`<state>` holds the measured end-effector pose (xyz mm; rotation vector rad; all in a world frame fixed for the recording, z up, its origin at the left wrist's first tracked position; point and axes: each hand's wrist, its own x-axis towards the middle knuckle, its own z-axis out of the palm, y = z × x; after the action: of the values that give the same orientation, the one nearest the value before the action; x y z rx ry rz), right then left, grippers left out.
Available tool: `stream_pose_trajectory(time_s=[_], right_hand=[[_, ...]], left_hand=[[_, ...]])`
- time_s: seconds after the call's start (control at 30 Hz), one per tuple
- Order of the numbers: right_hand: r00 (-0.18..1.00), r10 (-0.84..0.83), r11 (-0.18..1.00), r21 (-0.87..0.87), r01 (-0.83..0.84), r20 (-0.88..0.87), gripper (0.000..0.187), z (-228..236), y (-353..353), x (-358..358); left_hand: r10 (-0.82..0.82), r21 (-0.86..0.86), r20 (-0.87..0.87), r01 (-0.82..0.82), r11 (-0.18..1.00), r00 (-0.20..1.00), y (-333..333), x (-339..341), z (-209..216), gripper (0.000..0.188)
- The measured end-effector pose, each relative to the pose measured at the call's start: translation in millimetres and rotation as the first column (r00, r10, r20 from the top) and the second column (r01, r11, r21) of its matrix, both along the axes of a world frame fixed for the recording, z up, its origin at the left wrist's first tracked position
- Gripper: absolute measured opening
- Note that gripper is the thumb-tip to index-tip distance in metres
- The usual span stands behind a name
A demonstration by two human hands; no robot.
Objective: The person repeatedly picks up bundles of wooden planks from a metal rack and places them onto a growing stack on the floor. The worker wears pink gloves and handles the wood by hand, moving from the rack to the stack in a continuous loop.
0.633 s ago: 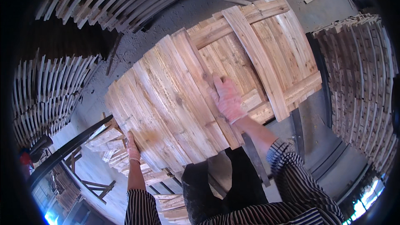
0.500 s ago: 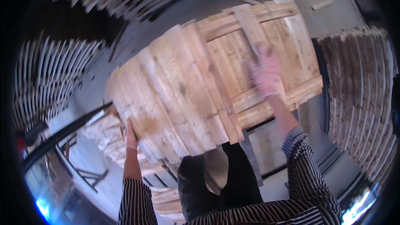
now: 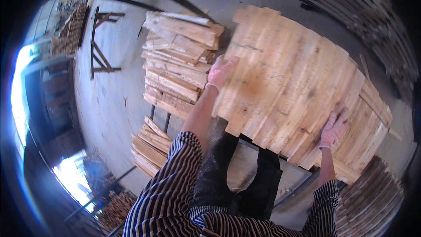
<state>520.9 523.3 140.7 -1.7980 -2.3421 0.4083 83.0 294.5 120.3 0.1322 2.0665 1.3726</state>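
The panel [image 3: 280, 83] lies just beyond the black trousers [image 3: 213, 169], right of stacked planks [image 3: 175, 72]. The left hand [image 3: 222, 72] touches its left edge (whether the fingers clamp it, I cannot tell); the right hand [image 3: 333, 130] rests on top, fingers slightly apart.

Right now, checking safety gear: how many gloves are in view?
2: left glove, at the left edge of the wooden panel; right glove, on top of it.

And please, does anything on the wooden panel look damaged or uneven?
Yes: on the wooden panel, a brownish patch near the left hand is darker than the surrounding wood, cause unclear. The panel's near edge is stepped, plank ends misaligned.
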Motion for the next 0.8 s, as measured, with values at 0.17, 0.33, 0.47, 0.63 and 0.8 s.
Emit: stream_pose_trajectory(time_s=[0.17,0.33,0.47,0.63,0.8], right_hand=[[0.996,0.024,0.999,0.037,-0.027,0.09,0.068,11.3,17.5,18.8],[0.944,0.257,0.966,-0.034,-0.256,0.209,0.067,32.7,-11.0,-40.9],[0.923,0.377,0.921,-0.079,-0.383,-0.073,0.061,81.7,-90.9,-137.3],[0.709,0.425,0.632,-0.376,-0.678,-0.563,0.064,103.7,-216.2,-263.8],[0.612,0.635,0.299,-0.581,-0.757,-0.471,0.074,65.1,-317.3,-404.1]], left_hand=[[0.445,0.077,0.069,-0.45,0.89,0.893,-33.0,14.9,5.5,0.078],[0.639,-0.466,-0.043,-0.582,0.667,0.768,-208.3,5.7,-69.7,0.084],[0.559,-0.674,-0.065,-0.449,0.586,0.827,-207.3,-20.9,-111.6,0.101],[0.48,-0.806,-0.027,-0.303,0.509,0.877,-238.2,-51.6,-128.3,0.096],[0.562,-0.27,0.342,-0.494,0.826,0.753,-276.1,-16.6,-98.6,0.062]])
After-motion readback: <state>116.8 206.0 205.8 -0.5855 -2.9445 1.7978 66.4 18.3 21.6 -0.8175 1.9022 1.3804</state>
